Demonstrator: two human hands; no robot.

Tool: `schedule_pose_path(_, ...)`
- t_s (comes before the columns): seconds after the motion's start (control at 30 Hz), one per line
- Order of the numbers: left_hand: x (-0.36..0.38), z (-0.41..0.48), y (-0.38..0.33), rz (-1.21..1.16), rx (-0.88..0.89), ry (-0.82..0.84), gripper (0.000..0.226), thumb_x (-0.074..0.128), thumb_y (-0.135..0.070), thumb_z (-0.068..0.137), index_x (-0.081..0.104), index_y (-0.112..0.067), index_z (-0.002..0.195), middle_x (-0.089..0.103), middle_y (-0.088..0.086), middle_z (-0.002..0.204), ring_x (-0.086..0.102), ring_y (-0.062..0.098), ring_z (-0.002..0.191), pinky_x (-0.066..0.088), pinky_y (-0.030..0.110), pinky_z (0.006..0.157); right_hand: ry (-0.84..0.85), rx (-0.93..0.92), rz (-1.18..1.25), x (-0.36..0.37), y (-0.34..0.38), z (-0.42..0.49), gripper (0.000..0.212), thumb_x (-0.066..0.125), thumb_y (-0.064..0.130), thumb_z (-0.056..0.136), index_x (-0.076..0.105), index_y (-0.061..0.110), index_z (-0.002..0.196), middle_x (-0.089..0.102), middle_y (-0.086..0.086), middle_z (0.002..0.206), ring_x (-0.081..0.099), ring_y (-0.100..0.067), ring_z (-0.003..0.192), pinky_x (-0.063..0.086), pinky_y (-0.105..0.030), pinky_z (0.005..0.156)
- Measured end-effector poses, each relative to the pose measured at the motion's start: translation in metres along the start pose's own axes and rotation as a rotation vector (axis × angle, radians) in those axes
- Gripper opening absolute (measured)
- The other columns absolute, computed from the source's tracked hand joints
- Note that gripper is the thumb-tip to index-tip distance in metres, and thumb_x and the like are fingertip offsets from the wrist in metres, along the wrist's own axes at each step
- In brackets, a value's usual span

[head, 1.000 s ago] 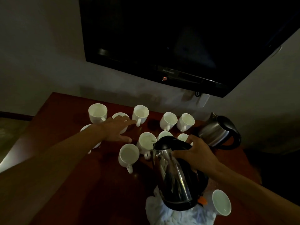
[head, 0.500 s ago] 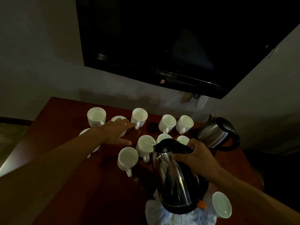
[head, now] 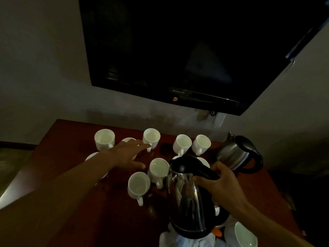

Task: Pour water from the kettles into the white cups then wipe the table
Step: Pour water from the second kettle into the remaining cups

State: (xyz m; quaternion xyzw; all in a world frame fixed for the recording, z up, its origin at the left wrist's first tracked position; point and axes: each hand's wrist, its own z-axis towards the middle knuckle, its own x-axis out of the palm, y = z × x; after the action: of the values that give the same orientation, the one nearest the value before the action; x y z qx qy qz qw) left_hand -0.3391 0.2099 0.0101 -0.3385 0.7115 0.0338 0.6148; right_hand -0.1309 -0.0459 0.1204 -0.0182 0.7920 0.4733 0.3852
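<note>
Eleven or so white cups (head: 104, 139) stand on the red-brown table (head: 71, 138), most grouped far-centre with rims up, I judge so that a spout can pass from one to the next. One near-right cup (head: 243, 234) lies tilted. Two steel kettles: the near kettle (head: 187, 198) sits over a white cloth (head: 185, 241), probably kept there for wiping, and my right hand (head: 222, 182) has its fingers clamped round the black handle, ready to pour. The far kettle (head: 236, 154), far right, is untouched. My left hand (head: 128, 154) has its fingers straight and apart above the left cups, likely to steady one, though I cannot tell whether it touches. Writing: the television (head: 178, 50) bezel reads "Skyworth"; the kettles show none.
</note>
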Motion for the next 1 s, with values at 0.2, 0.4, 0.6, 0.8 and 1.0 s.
schedule_pose_path(0.2, -0.012, 0.002, -0.005, 0.04, 0.013, -0.032, 0.083, 0.058, -0.065, 0.087, 0.017, -0.04, 0.155, 0.028, -0.007, 0.157, 0.031, 0.018, 0.14, 0.03, 0.043, 0.114, -0.061, -0.041, 0.094, -0.008, 0.006, -0.006, 0.041, 0.087, 0.024, 0.073, 0.056, 0.006, 0.093, 0.069, -0.011, 0.075, 0.065, -0.017, 0.047, 0.048, -0.023, 0.043)
schedule_pose_path(0.4, -0.028, 0.01, -0.007, 0.069, 0.005, -0.056, 0.084, 0.059, -0.065, 0.087, 0.018, -0.038, 0.156, 0.03, -0.005, 0.156, 0.032, 0.019, 0.139, 0.028, 0.039, 0.113, -0.09, -0.066, 0.154, -0.017, 0.025, 0.001, 0.04, 0.088, 0.019, 0.073, 0.057, 0.006, 0.094, 0.07, -0.012, 0.083, 0.07, -0.016, 0.056, 0.051, -0.021, 0.047)
schedule_pose_path(0.6, -0.056, 0.014, -0.001, 0.116, 0.012, -0.177, 0.072, 0.053, -0.062, 0.092, 0.024, -0.037, 0.154, 0.036, -0.008, 0.151, 0.035, 0.016, 0.138, 0.025, 0.041, 0.114, -0.073, -0.071, 0.24, -0.03, 0.054, 0.007, 0.041, 0.086, 0.016, 0.074, 0.057, 0.003, 0.099, 0.067, -0.017, 0.077, 0.059, -0.011, 0.04, 0.043, -0.02, 0.037)
schedule_pose_path(0.8, -0.085, 0.021, 0.018, 0.183, -0.033, -0.172, 0.075, 0.043, -0.068, 0.093, 0.015, -0.037, 0.157, 0.021, -0.006, 0.163, 0.018, 0.017, 0.149, 0.015, 0.044, 0.12, -0.143, -0.091, 0.196, -0.032, 0.084, 0.024, 0.045, 0.09, 0.023, 0.07, 0.059, 0.006, 0.099, 0.074, -0.011, 0.078, 0.073, -0.041, 0.071, 0.059, -0.064, 0.069)
schedule_pose_path(1.0, -0.095, 0.032, 0.039, 0.154, -0.012, -0.176, 0.115, -0.007, -0.097, 0.056, 0.009, -0.041, 0.156, 0.019, -0.008, 0.164, 0.019, 0.017, 0.149, 0.013, 0.046, 0.12, -0.132, -0.066, 0.154, -0.031, 0.103, 0.049, 0.044, 0.09, 0.02, 0.071, 0.058, 0.002, 0.095, 0.072, -0.01, 0.068, 0.071, -0.044, 0.07, 0.056, -0.065, 0.067)
